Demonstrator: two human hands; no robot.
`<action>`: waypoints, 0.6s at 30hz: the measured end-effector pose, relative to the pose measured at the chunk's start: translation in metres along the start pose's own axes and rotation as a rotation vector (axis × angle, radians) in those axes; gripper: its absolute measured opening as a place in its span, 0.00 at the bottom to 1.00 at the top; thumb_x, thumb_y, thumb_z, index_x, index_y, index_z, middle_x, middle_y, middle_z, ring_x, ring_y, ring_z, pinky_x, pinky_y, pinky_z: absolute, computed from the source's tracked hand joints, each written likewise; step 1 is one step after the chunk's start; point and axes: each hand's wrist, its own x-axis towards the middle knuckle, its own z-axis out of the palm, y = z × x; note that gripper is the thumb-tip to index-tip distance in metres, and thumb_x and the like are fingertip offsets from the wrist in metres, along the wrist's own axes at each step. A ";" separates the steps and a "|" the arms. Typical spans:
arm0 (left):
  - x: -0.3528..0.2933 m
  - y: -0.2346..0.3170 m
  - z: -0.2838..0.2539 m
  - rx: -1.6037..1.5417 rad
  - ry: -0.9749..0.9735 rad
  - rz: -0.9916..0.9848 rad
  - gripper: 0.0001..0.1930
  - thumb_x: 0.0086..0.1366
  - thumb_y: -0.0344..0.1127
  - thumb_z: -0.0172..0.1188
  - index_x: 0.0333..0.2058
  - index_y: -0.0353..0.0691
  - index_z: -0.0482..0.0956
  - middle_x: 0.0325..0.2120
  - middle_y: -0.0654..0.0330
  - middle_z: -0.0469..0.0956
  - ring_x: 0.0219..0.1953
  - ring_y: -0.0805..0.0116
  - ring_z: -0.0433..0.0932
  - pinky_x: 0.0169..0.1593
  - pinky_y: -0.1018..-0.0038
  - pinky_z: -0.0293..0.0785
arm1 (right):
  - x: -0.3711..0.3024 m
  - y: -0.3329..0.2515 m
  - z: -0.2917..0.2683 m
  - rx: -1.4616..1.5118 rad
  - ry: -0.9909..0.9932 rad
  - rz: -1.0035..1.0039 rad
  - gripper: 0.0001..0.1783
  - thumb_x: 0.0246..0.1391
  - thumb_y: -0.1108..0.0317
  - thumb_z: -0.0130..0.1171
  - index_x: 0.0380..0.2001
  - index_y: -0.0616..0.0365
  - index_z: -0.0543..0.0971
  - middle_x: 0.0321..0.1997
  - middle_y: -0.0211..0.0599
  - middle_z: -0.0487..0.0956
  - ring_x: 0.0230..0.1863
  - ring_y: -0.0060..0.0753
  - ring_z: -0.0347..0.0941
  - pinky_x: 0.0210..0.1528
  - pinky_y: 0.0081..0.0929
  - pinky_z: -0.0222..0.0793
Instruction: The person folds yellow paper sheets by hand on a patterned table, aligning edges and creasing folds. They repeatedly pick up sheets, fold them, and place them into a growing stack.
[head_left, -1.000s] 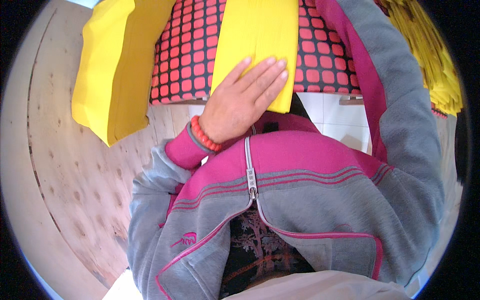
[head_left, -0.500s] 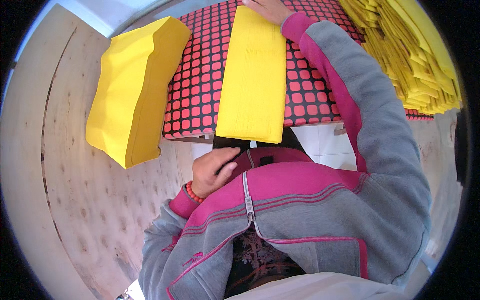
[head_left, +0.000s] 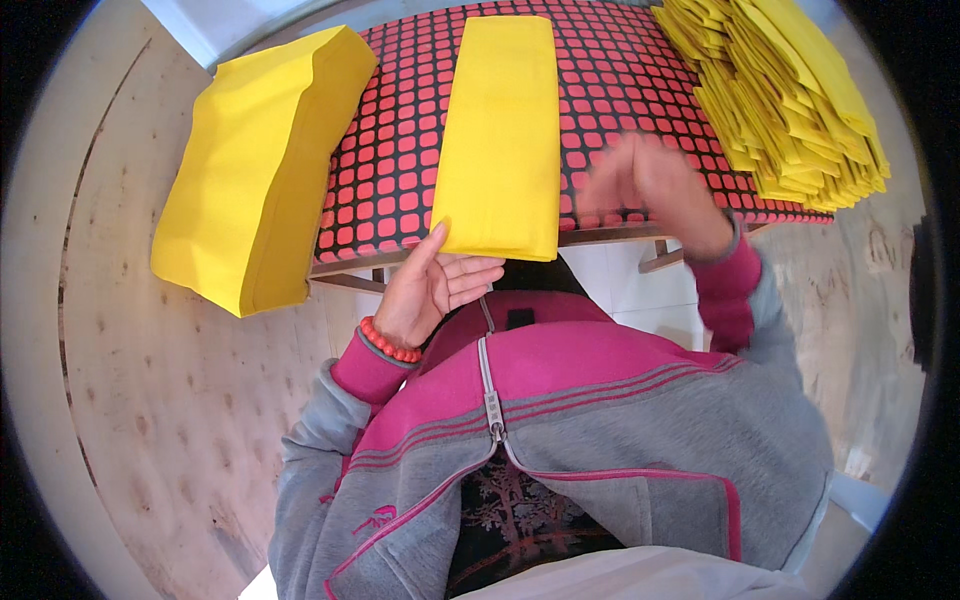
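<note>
A long folded piece of yellow fabric lies lengthwise on a red-and-black checked tabletop, its near end reaching past the table's front edge. At its near left corner is my left hand, palm turned up, with a red bead bracelet on the wrist. The thumb touches the corner, while the fingers stretch out below the near edge without wrapping around it. To the right of the fabric my right hand is raised over the table, apart from the fabric. Motion blurs its fingers, and nothing can be made out in them.
On the left stands a thick yellow fabric stack, overhanging the table's left side. A tall, loose pile of folded yellow fabric pieces covers the right end. A pale wooden board surface spreads on the left, and light floor tiles show below the table.
My right hand has come back from the fabric's far end to the table's right front. My left hand has moved up from my waist, turned palm up and reached the near corner.
</note>
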 end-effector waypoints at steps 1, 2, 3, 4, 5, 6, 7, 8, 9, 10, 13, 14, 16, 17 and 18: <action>0.002 -0.001 0.001 -0.011 0.016 -0.012 0.35 0.77 0.62 0.43 0.62 0.32 0.70 0.53 0.44 0.81 0.55 0.58 0.82 0.58 0.68 0.77 | -0.021 0.009 0.016 0.084 -0.123 0.071 0.22 0.74 0.54 0.47 0.50 0.64 0.77 0.49 0.42 0.83 0.48 0.33 0.80 0.54 0.32 0.76; 0.003 -0.001 0.002 -0.006 0.008 -0.012 0.34 0.77 0.60 0.44 0.62 0.33 0.70 0.51 0.45 0.82 0.53 0.59 0.83 0.57 0.68 0.78 | -0.036 0.021 0.030 0.124 -0.215 0.197 0.21 0.73 0.55 0.51 0.51 0.65 0.77 0.48 0.42 0.83 0.48 0.34 0.80 0.53 0.33 0.77; 0.004 -0.002 0.003 0.004 0.020 -0.012 0.32 0.77 0.59 0.45 0.61 0.34 0.70 0.50 0.46 0.82 0.52 0.60 0.83 0.56 0.69 0.78 | -0.044 0.035 0.040 0.106 -0.199 0.279 0.21 0.71 0.57 0.53 0.53 0.66 0.76 0.50 0.43 0.83 0.51 0.33 0.80 0.55 0.33 0.76; 0.005 -0.002 0.005 0.023 0.046 -0.022 0.30 0.77 0.57 0.46 0.61 0.34 0.71 0.49 0.47 0.83 0.51 0.61 0.84 0.55 0.70 0.78 | -0.049 0.049 0.049 0.061 -0.179 0.384 0.21 0.70 0.58 0.56 0.54 0.67 0.75 0.52 0.44 0.83 0.53 0.32 0.79 0.57 0.33 0.74; 0.004 -0.002 0.007 0.017 0.049 -0.007 0.26 0.78 0.54 0.48 0.58 0.36 0.73 0.47 0.49 0.84 0.49 0.63 0.85 0.54 0.71 0.79 | -0.049 0.064 0.058 0.079 -0.129 0.349 0.22 0.70 0.58 0.56 0.55 0.67 0.75 0.53 0.44 0.82 0.55 0.32 0.78 0.59 0.33 0.74; 0.005 -0.002 0.010 0.035 0.059 0.006 0.27 0.78 0.54 0.47 0.58 0.35 0.73 0.47 0.49 0.84 0.49 0.63 0.85 0.54 0.71 0.79 | -0.046 0.079 0.067 0.080 -0.077 0.325 0.23 0.70 0.58 0.57 0.56 0.67 0.74 0.54 0.44 0.82 0.56 0.32 0.78 0.60 0.33 0.73; 0.005 -0.003 0.013 0.053 0.076 0.014 0.27 0.78 0.55 0.47 0.58 0.35 0.74 0.47 0.50 0.84 0.48 0.64 0.85 0.54 0.70 0.80 | -0.044 0.088 0.073 0.040 -0.003 0.375 0.24 0.69 0.58 0.58 0.57 0.67 0.74 0.55 0.43 0.81 0.57 0.32 0.77 0.61 0.34 0.72; 0.004 -0.003 0.018 0.065 0.084 0.025 0.28 0.78 0.55 0.46 0.58 0.34 0.74 0.46 0.51 0.85 0.48 0.64 0.85 0.54 0.70 0.80 | -0.043 0.094 0.079 0.135 0.000 0.298 0.24 0.69 0.58 0.58 0.58 0.67 0.74 0.56 0.43 0.81 0.58 0.32 0.76 0.62 0.33 0.71; 0.005 -0.004 0.023 0.053 0.080 0.006 0.27 0.78 0.55 0.46 0.57 0.34 0.75 0.45 0.51 0.85 0.47 0.64 0.85 0.54 0.70 0.80 | -0.039 0.098 0.084 0.190 0.025 0.296 0.25 0.69 0.58 0.58 0.59 0.67 0.74 0.56 0.42 0.81 0.59 0.32 0.76 0.64 0.33 0.70; 0.006 -0.004 0.028 0.035 0.067 -0.009 0.27 0.78 0.55 0.46 0.55 0.34 0.76 0.44 0.52 0.85 0.46 0.64 0.85 0.54 0.70 0.80 | -0.036 0.100 0.090 0.232 0.053 0.317 0.25 0.69 0.58 0.58 0.59 0.67 0.74 0.57 0.42 0.80 0.60 0.32 0.75 0.65 0.33 0.69; 0.007 -0.012 0.045 0.028 -0.005 -0.042 0.26 0.78 0.54 0.47 0.51 0.34 0.78 0.42 0.54 0.86 0.43 0.65 0.86 0.53 0.70 0.80 | -0.025 0.096 0.102 0.353 0.208 0.231 0.28 0.68 0.58 0.60 0.64 0.64 0.70 0.57 0.40 0.80 0.60 0.28 0.75 0.58 0.28 0.74; 0.007 -0.016 0.049 0.040 -0.017 -0.066 0.26 0.78 0.54 0.47 0.50 0.34 0.79 0.41 0.54 0.86 0.43 0.65 0.86 0.53 0.70 0.80 | -0.024 0.094 0.108 0.430 0.295 0.212 0.28 0.68 0.58 0.60 0.64 0.63 0.70 0.56 0.39 0.80 0.59 0.27 0.75 0.56 0.26 0.75; 0.009 -0.025 0.055 0.061 -0.052 -0.066 0.26 0.78 0.54 0.47 0.48 0.34 0.80 0.40 0.54 0.86 0.41 0.64 0.86 0.50 0.71 0.80 | -0.020 0.092 0.113 0.383 0.426 0.160 0.24 0.68 0.59 0.60 0.61 0.60 0.71 0.50 0.31 0.79 0.48 0.19 0.75 0.43 0.19 0.75; 0.010 -0.029 0.056 0.080 -0.056 -0.083 0.26 0.78 0.54 0.47 0.48 0.34 0.80 0.39 0.55 0.86 0.41 0.64 0.85 0.50 0.71 0.80 | -0.020 0.092 0.113 0.427 0.481 0.140 0.23 0.68 0.60 0.60 0.59 0.60 0.72 0.48 0.29 0.79 0.45 0.18 0.75 0.40 0.18 0.74; 0.011 -0.033 0.058 0.100 -0.059 -0.101 0.25 0.78 0.54 0.47 0.48 0.34 0.80 0.39 0.55 0.86 0.40 0.64 0.85 0.49 0.71 0.80 | -0.023 0.091 0.115 0.482 0.507 0.102 0.21 0.68 0.60 0.59 0.58 0.59 0.73 0.46 0.27 0.79 0.41 0.17 0.74 0.37 0.17 0.73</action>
